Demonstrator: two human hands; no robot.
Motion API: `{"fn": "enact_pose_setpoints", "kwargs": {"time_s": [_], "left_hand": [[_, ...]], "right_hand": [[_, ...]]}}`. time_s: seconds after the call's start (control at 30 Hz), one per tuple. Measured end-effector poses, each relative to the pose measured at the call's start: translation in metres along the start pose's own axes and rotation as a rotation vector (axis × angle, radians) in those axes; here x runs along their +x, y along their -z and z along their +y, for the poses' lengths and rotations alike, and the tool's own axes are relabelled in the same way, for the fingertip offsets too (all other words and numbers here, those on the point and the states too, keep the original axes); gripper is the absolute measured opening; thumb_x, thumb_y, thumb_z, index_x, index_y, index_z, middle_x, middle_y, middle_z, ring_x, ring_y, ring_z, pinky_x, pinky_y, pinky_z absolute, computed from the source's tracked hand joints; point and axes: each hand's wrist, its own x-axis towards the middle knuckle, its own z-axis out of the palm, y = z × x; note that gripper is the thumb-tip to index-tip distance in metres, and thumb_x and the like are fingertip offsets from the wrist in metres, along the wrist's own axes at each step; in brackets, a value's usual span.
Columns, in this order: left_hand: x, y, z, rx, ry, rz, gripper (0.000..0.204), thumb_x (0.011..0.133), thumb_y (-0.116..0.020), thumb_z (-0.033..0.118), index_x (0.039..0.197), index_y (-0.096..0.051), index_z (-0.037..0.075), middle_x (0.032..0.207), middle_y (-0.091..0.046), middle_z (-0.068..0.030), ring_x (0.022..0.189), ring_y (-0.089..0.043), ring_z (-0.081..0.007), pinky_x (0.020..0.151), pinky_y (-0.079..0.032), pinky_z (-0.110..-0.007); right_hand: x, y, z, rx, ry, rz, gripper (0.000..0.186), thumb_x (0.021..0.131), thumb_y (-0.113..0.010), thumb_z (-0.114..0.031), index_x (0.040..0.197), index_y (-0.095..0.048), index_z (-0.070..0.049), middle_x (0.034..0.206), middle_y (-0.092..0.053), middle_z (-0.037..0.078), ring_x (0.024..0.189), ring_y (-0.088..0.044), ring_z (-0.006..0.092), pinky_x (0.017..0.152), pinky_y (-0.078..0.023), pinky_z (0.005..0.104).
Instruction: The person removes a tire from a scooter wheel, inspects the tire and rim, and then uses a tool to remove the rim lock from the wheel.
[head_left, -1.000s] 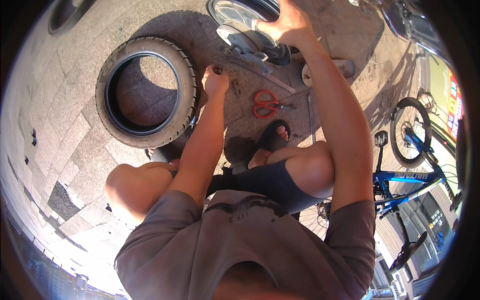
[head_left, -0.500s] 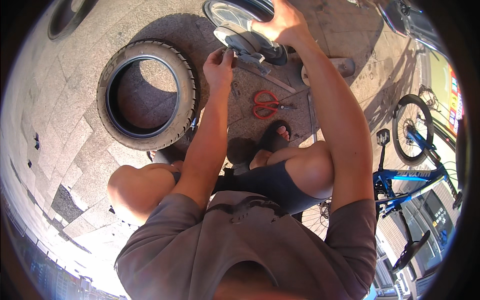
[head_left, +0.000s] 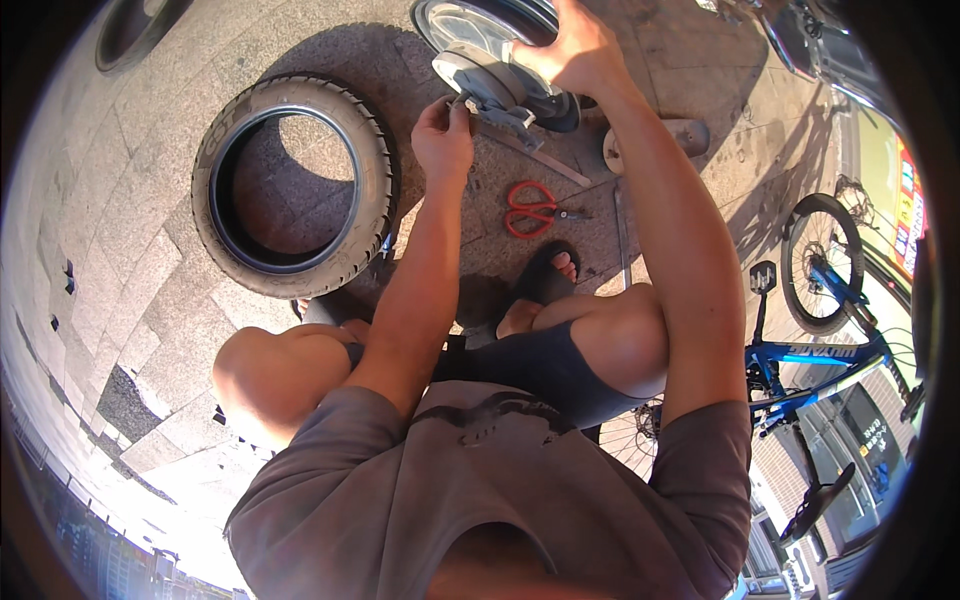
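A small wheel [head_left: 505, 30] with a dark rim and a grey metal hub [head_left: 480, 75] is at the top of the view, cut off by the upper edge. My right hand [head_left: 582, 52] grips it from the right, thumb across its side. Beside the hub's lower left, my left hand [head_left: 443, 130] is closed in a pinch, thumb and forefinger together. Whatever small piece those fingers hold is too small to name. A thick black tyre [head_left: 376, 180] lies flat on the paving, left of my left forearm.
Red-handled scissors [head_left: 530, 208] lie in front of my sandalled foot. Near the wheel are a flat metal bar [head_left: 555, 167] and a grey rounded piece [head_left: 660, 140]. Another tyre [head_left: 118, 60] lies far left. A blue bicycle [head_left: 815, 352] is on the right.
The wheel and both hands have shifted very slightly to the right. My right hand keeps its grip, and my left keeps its pinch by the hub.
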Motion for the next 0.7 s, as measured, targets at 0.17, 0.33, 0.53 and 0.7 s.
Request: {"fn": "enact_pose_setpoints", "kwargs": {"time_s": [0.17, 0.33, 0.53, 0.7], "left_hand": [[-0.007, -0.003, 0.014, -0.101, 0.160, 0.047, 0.020, 0.090, -0.067, 0.007, 0.105, -0.061, -0.005, 0.085, -0.068, -0.0114, 0.068, -0.066, -0.0187, 0.061, -0.055, -0.031], [-0.001, 0.009, 0.006, -0.381, 0.209, -0.053, 0.018, 0.090, -0.068, 0.008, 0.102, -0.062, -0.004, 0.084, -0.068, -0.0117, 0.065, -0.064, -0.0184, 0.058, -0.054, -0.030], [-0.005, 0.009, 0.009, -0.020, 0.009, 0.002, 0.016, 0.091, -0.066, 0.008, 0.103, -0.062, -0.002, 0.084, -0.067, -0.0110, 0.065, -0.064, -0.0196, 0.056, -0.052, -0.031], [-0.008, 0.001, 0.014, -0.244, 0.171, 0.008, 0.015, 0.092, -0.064, 0.006, 0.103, -0.061, -0.002, 0.079, -0.065, -0.0072, 0.060, -0.058, -0.0131, 0.052, -0.045, -0.025]], "right_hand": [[0.000, -0.002, 0.006, -0.001, 0.043, 0.010, 0.065, 0.067, -0.083, -0.044, 0.112, -0.057, -0.006, 0.106, -0.067, 0.019, 0.102, -0.064, 0.0347, 0.086, -0.052, 0.0417], [0.001, -0.002, 0.002, -0.008, 0.022, 0.022, 0.066, 0.067, -0.082, -0.046, 0.112, -0.057, -0.006, 0.110, -0.066, 0.020, 0.105, -0.063, 0.0356, 0.089, -0.050, 0.0429], [0.001, 0.002, -0.007, -0.036, -0.030, -0.029, 0.069, 0.066, -0.080, -0.054, 0.111, -0.058, -0.006, 0.111, -0.065, 0.020, 0.106, -0.063, 0.0357, 0.089, -0.050, 0.0428], [0.000, 0.003, 0.000, -0.081, -0.053, -0.007, 0.076, 0.064, -0.079, -0.060, 0.114, -0.058, -0.006, 0.112, -0.066, 0.020, 0.105, -0.063, 0.0359, 0.089, -0.051, 0.0426]]}}
